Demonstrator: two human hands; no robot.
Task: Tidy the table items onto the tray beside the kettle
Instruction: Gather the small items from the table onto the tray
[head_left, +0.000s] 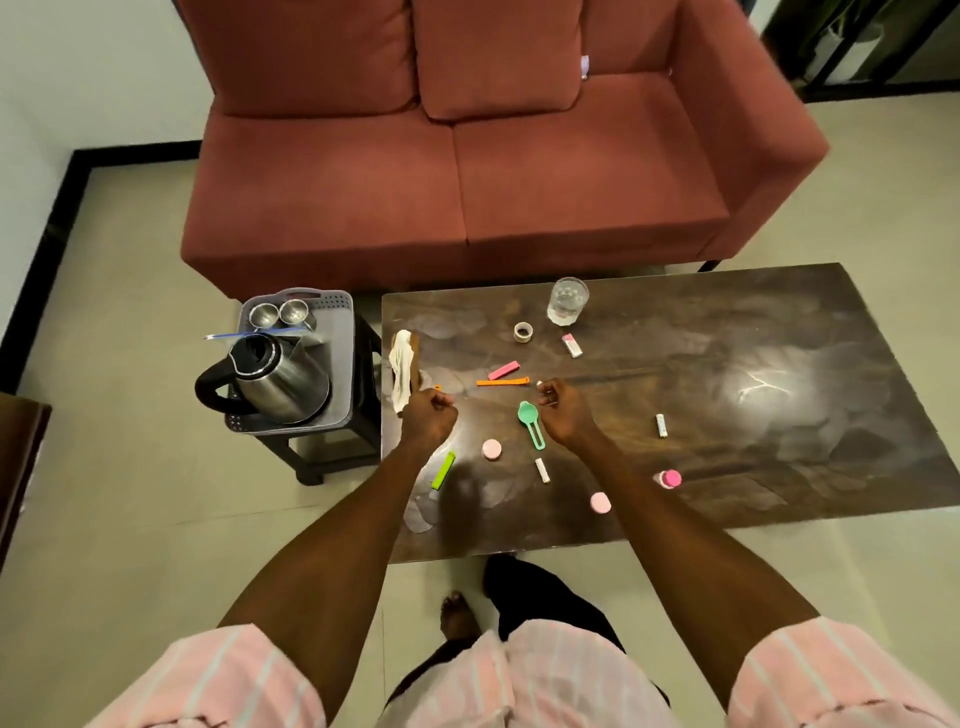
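- Head view, table (727, 364): dark top, strewn with small items. Glass (567, 300) upright at the far edge; tape roll (523, 331) just beside it; pink clip (503, 370) and orange clip (503, 383) lie close together mid-table.
- Nearer the person: green scoop (531, 422), green clip (443, 470), two pink caps (491, 449) (600, 502), a pink-capped bottle (668, 478) on its side, and white tubes (542, 470) (661, 425).
- Cloth (401, 371) lies at the table's left edge.
- Tray (340, 358): grey, on a stool left of the table, well apart from most items. Kettle (275, 379) and two steel cups (278, 313) fill much of it.
- Left hand (428, 413): fingers curled, above the table near the cloth. A speck of orange shows beside it; whether it holds anything cannot be told.
- Right hand (563, 408): fingers curled, just beside the scoop. A small pale item appears pinched at the fingertips; unconfirmed.
- Risk: free tray space is scant; items dropped there could roll off.
- Risk: the glass appears to hold water; a sleeve or arm reaching past could tip it.
- Risk: the bottle and tubes could roll if nudged.
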